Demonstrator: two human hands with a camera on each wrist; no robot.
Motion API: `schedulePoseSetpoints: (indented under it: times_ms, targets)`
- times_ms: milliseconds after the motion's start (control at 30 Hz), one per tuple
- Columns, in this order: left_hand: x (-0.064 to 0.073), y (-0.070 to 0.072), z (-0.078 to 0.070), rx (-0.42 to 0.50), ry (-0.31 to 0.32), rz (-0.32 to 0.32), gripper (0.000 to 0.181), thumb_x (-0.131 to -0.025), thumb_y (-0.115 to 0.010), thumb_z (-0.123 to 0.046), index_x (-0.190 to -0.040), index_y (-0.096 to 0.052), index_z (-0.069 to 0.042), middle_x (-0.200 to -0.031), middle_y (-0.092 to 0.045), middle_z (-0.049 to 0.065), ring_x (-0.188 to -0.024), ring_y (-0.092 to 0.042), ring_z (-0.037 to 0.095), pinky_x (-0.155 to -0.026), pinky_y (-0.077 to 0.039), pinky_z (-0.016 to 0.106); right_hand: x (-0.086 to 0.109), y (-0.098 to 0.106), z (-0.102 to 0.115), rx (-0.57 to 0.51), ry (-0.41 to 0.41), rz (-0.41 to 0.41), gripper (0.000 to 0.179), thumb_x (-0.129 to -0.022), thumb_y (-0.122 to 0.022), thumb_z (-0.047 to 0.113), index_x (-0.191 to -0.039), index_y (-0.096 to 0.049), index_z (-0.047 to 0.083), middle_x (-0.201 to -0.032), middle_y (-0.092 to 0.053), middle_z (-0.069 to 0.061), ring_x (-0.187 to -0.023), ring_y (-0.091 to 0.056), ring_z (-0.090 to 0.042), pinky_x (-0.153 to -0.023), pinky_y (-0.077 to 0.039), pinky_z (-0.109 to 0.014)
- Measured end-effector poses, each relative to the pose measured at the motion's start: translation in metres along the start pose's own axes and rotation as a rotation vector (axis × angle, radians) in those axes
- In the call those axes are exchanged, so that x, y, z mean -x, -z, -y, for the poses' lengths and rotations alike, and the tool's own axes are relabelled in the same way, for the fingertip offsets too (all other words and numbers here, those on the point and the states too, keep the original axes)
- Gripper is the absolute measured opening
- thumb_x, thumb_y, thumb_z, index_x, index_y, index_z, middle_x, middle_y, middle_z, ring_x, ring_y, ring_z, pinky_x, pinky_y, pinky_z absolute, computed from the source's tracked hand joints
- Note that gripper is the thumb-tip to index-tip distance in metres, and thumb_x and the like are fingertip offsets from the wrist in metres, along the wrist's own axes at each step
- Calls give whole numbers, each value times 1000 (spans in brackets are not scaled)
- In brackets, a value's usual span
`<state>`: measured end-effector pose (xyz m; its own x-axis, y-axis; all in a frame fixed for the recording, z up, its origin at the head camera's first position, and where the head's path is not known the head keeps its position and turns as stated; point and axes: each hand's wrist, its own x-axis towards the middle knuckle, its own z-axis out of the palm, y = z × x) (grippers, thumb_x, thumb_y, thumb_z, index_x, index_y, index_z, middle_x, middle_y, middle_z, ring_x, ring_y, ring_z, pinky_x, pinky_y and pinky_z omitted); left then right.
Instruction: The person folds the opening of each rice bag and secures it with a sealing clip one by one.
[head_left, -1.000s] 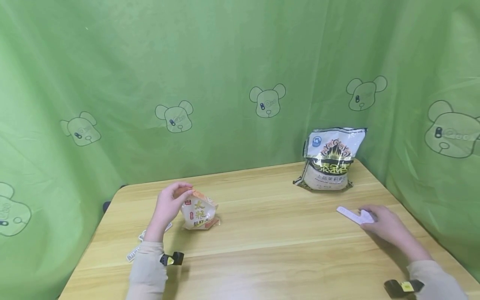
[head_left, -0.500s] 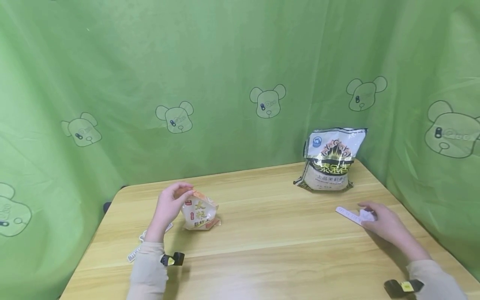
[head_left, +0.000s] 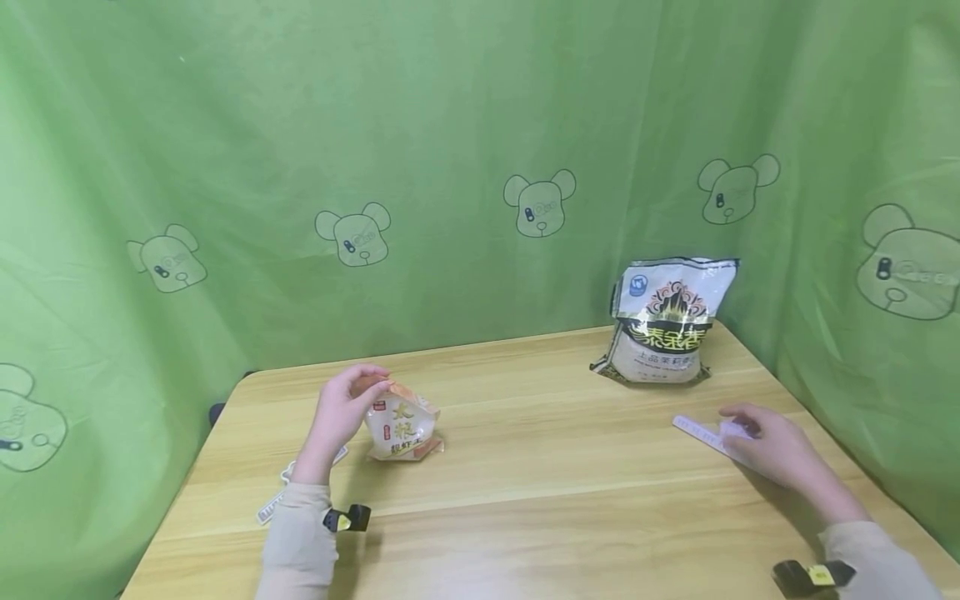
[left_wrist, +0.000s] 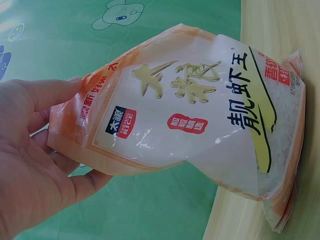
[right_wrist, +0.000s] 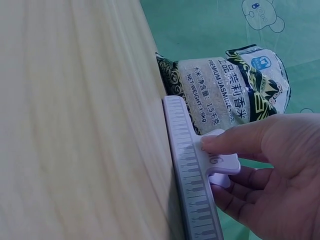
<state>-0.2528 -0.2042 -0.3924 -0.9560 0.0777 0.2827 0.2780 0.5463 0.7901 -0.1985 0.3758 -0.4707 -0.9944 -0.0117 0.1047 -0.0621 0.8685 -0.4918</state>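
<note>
My left hand (head_left: 343, 412) pinches the orange top corner of a small rice bag (left_wrist: 175, 105), which stands on the table at left of centre. Fingers lie behind its top edge and the thumb is on the near side. Over on the right, my right hand (right_wrist: 280, 175) holds a pale purple bag clip (right_wrist: 187, 165) by its handle tabs, thumb on one tab and fingers under the other. Piano keys are printed along the clip's bar, which lies close along the tabletop in the right wrist view.
A larger rice bag (head_left: 660, 333) stands upright at the back right of the wooden table (head_left: 510, 500). Another clip with printed keys (head_left: 270, 507) lies partly hidden under my left forearm. Green curtains (head_left: 450, 125) with bear heads hang behind and beside the table.
The bag clip has tipped slightly in my right hand, so its printed keys now show in the head view. My left hand and the rice bag stay in place.
</note>
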Motion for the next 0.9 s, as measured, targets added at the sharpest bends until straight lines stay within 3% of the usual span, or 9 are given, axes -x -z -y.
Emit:
schedulePoseSetpoints:
  times_ms: [367,900]
  targets:
    - [0,0,-2,11,19,7,22,-82,-63,-29,-101,-61,-18,-108,-66,4,-101,-62,19,-93,-47,39,-1,3,13,-19,76,-7,42,-79,-64,15,-116,-53,0,-105,-58,-30,-93,-54,-44,-73,-43,-56]
    - [0,0,0,21,21,9,23,-82,-63,-31,-101,-61,-19,-108,-66,3,-101,-62,19,-93,-47,39,-15,-9,35,-27,149,-6,40,-77,-67,14,-113,-56,1,-102,-62,-24,-89,-57,-36,-75,-46,-52]
